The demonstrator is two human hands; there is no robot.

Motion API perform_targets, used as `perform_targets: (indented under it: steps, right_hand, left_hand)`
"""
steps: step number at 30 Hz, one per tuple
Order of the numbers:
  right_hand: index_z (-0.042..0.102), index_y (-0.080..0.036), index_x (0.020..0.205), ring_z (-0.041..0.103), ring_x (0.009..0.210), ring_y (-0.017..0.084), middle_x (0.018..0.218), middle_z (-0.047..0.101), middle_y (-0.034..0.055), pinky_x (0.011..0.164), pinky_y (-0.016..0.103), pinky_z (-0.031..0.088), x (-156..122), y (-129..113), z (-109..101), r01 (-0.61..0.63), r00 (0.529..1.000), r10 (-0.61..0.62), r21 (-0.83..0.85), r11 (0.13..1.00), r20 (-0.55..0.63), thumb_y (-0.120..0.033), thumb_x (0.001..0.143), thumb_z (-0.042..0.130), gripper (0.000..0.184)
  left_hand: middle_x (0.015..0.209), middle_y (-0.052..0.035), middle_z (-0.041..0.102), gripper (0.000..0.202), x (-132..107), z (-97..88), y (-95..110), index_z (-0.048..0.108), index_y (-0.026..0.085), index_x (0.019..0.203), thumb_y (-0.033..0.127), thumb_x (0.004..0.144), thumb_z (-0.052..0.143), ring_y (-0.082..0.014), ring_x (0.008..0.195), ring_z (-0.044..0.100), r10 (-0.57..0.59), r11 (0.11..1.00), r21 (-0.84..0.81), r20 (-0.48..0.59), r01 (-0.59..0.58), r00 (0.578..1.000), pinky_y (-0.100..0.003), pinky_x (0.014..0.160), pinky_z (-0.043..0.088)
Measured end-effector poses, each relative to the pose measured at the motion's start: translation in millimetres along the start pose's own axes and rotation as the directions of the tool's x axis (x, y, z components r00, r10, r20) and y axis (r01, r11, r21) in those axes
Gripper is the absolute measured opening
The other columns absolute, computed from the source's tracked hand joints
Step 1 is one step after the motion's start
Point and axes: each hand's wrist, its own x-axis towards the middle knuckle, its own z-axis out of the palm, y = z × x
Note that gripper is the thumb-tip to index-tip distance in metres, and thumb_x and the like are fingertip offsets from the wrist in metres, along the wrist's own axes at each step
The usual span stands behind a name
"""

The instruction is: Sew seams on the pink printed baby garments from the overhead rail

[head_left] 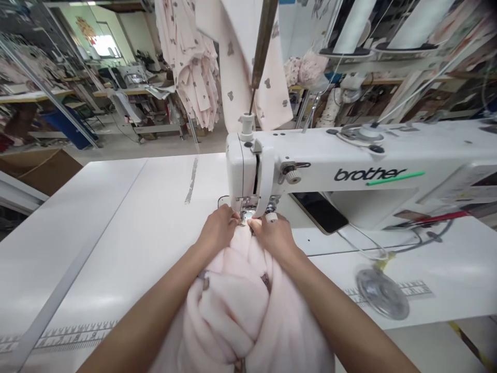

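Note:
Pale pink fabric with small dark motifs (236,300) lies bunched in front of me and runs up under the needle area of a white Brother sewing machine (248,171). My left hand (219,228) pinches the cloth just left of the presser foot. On the other side, my right hand (275,234) grips the same cloth close to the foot, with its fingers partly behind the machine's knob. A small light glows at the needle. The needle itself and the exact edge of the cloth are too small to make out.
A phone (322,212) lies under the machine arm, with a white cable beside it. Right of the fabric sits a clear round plastic piece (382,293) on a ruler strip. Pink printed cloth (194,67) hangs behind, and thread cones (353,26) stand above. A cardboard box (42,173) is at left.

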Motion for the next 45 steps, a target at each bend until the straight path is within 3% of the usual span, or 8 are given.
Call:
perform_targets:
  steps: [10, 20, 28, 32, 45]
  right_hand:
    - [0.062, -0.018, 0.076, 0.059, 0.074, 0.018, 0.081, 0.068, 0.0039, 0.058, 0.025, 0.031, 4.2, -2.4, 3.0, 0.011, 1.0, -0.013, -0.038, 0.999, -0.029, -0.032, 0.086, 0.05, 0.021]
    - [0.063, -0.016, 0.081, 0.059, 0.077, 0.022, 0.083, 0.067, 0.009, 0.057, 0.029, 0.028, 7.0, -2.2, 9.6, 0.04, 0.998, -0.044, -0.087, 0.995, -0.049, -0.031, 0.088, 0.045, 0.025]
    - [0.061, -0.017, 0.094, 0.06, 0.077, 0.019, 0.085, 0.067, 0.0057, 0.061, 0.024, 0.036, -4.0, 10.8, -0.1, 0.161, 0.986, -0.157, 0.086, 0.983, -0.055, -0.036, 0.095, 0.033, 0.033]
    - [0.057, -0.016, 0.102, 0.061, 0.079, 0.019, 0.086, 0.066, 0.0063, 0.066, 0.024, 0.039, -6.2, 19.5, -1.3, 0.187, 0.981, -0.177, 0.16, 0.969, -0.078, -0.033, 0.097, 0.021, 0.04]
    - [0.055, -0.013, 0.103, 0.06, 0.08, 0.023, 0.085, 0.066, 0.0108, 0.067, 0.028, 0.038, -3.2, 17.3, 2.8, 0.146, 0.988, -0.136, 0.153, 0.977, -0.072, -0.032, 0.096, 0.02, 0.04]
  left_hand:
    - [0.101, -0.0069, 0.062, 0.021, 1.0, 3.9, 1.4, 0.06, 0.017, 0.095, 0.013, 0.084, 0.043, -0.0221, 0.093, 0.06, 0.013, 0.994, 0.11, -0.032, -0.009, 0.999, -0.03, 0.075, 0.044]
    - [0.107, -0.0119, 0.059, 0.024, 5.1, 5.4, 2.0, 0.06, 0.014, 0.102, 0.015, 0.084, 0.042, -0.0281, 0.1, 0.058, -0.004, 0.991, 0.131, -0.073, 0.013, 0.997, -0.036, 0.083, 0.044]
    - [0.113, -0.007, 0.057, 0.031, 0.2, 0.0, -6.1, 0.053, 0.019, 0.114, 0.019, 0.085, 0.044, -0.0215, 0.104, 0.055, 0.12, 0.992, 0.04, -0.091, -0.117, 0.989, -0.031, 0.088, 0.044]
    - [0.109, -0.0068, 0.059, 0.029, 0.0, -1.3, -8.2, 0.056, 0.019, 0.11, 0.018, 0.084, 0.042, -0.0218, 0.101, 0.057, 0.138, 0.99, 0.009, -0.095, -0.138, 0.986, -0.032, 0.086, 0.044]
    - [0.094, -0.0065, 0.063, 0.017, -0.3, -0.5, -10.8, 0.059, 0.017, 0.085, 0.019, 0.081, 0.043, -0.021, 0.088, 0.059, 0.103, 0.993, -0.042, -0.062, -0.106, 0.993, -0.031, 0.077, 0.045]
